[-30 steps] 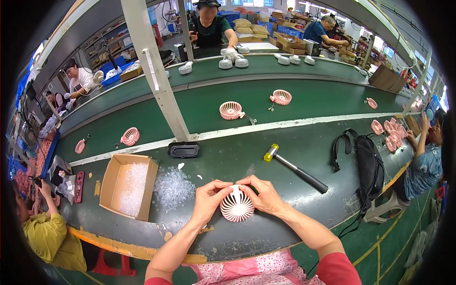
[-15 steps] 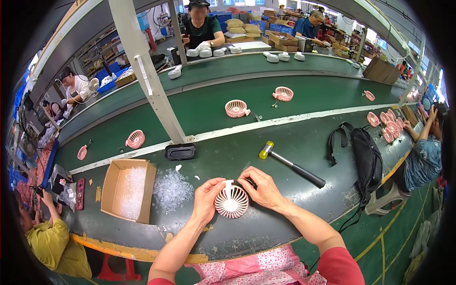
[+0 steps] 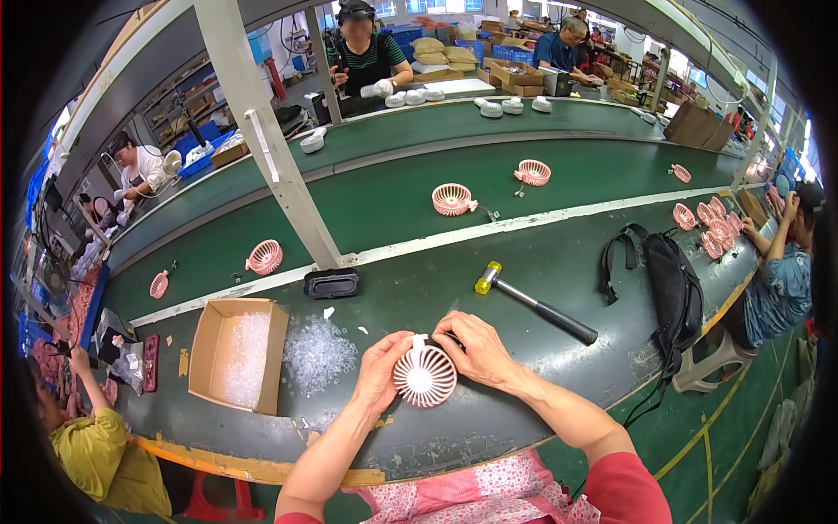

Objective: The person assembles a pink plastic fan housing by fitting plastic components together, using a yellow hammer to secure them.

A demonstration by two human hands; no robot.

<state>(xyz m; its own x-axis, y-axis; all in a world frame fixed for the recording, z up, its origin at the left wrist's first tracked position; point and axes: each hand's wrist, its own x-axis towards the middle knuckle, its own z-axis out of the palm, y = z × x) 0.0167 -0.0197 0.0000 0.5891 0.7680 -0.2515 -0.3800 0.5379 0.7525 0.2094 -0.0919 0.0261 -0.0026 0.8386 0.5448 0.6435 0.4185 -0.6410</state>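
Busy factory floor, with a green conveyor belt [image 3: 367, 192] running past the far edge of the dark workbench [image 3: 410, 301], well beyond the fingers. Pale slatted fan housing [image 3: 425, 377] sits between the two hands, mostly on the body side of the fingertips. It's round, so no real long axis, but its short stub [image 3: 420, 341] points away from the body, up between both sets of fingertips. Left hand [image 3: 379, 371] is closed on the ring's left edge; right hand [image 3: 480, 351] has its fingers bunched at the upper right by the stub, and honestly can't tell what they're pinching. Neither hand's clearly nearer. Hammer [image 3: 534, 302] lies beyond the right fingers; clear plastic bits [image 3: 319, 354] are left of the left ones.
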